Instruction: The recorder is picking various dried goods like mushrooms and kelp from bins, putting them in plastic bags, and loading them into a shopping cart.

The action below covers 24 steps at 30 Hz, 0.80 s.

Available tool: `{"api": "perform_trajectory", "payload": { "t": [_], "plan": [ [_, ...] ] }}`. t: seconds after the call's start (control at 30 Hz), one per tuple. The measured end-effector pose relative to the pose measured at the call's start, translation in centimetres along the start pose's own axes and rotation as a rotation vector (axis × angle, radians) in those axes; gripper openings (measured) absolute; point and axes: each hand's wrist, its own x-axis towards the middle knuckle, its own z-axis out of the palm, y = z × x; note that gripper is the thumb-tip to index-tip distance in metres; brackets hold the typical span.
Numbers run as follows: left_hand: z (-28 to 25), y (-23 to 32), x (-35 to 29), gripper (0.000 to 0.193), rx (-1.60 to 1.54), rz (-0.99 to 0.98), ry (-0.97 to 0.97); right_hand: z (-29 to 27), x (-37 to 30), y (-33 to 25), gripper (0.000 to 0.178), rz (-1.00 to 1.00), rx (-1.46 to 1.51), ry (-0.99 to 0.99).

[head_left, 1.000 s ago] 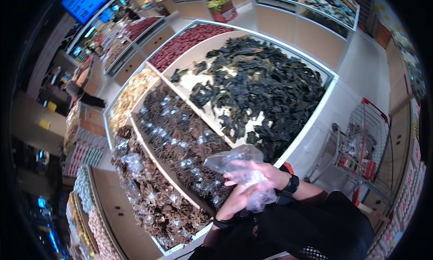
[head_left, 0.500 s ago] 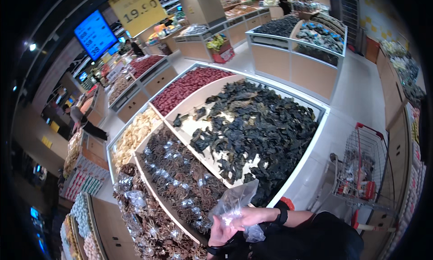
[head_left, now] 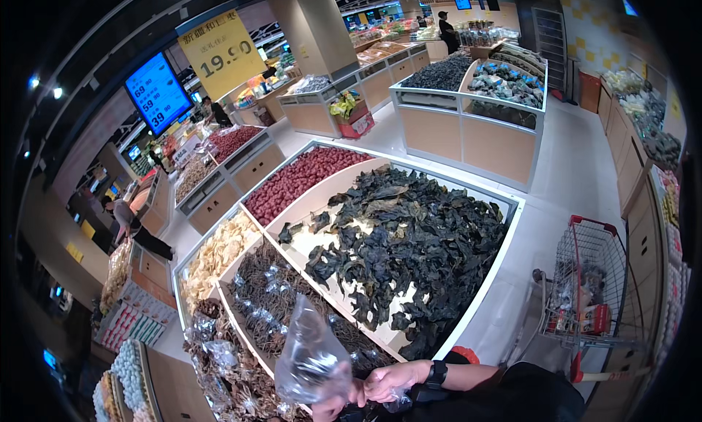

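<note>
A clear plastic bag (head_left: 311,352) stands puffed out over the bin of dark, stringy dried goods (head_left: 256,294). My left hand (head_left: 330,406) is closed at its lower end, partly covered by the film, with the fingertips meeting my right hand. Closed too is my right hand (head_left: 398,378), wearing a black wrist band; a bunched bit of clear plastic shows below its fingers. To the far right of the hands lie black, leafy dried pieces (head_left: 431,239) in a white-rimmed bin. What the bag holds, if anything, I cannot make out.
Red dried fruit (head_left: 300,181) and pale dried slices (head_left: 223,257) fill neighbouring bins. Brown bundled goods (head_left: 234,378) lie at the near left. A wire shopping cart (head_left: 589,283) stands right, in the aisle. Another display counter (head_left: 468,140) stands farther off. A person (head_left: 135,224) bends at the left.
Both hands have moved down, and the bag has swung left and become fuller and more upright. The view has tilted up slightly.
</note>
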Motion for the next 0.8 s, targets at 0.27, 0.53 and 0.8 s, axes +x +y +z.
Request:
{"api": "perform_trajectory", "payload": {
  "t": [0.27,0.53,0.8],
  "plan": [
    [4.4,2.7,-2.1,0.037,1.249,-0.369,0.009,-2.8,-3.1,-4.7,0.038,0.022,-0.241,0.35],
    [4.2,1.3,-3.5,0.054,1.194,-0.368,0.145,-3.6,-1.5,-8.7,0.028,0.198,-0.586,0.16],
    [5.1,-1.1,-1.6,0.02,1.518,0.051,0.331,5.8,0.1,-7.8,0.015,0.145,-1.846,0.373]
  ]
}}
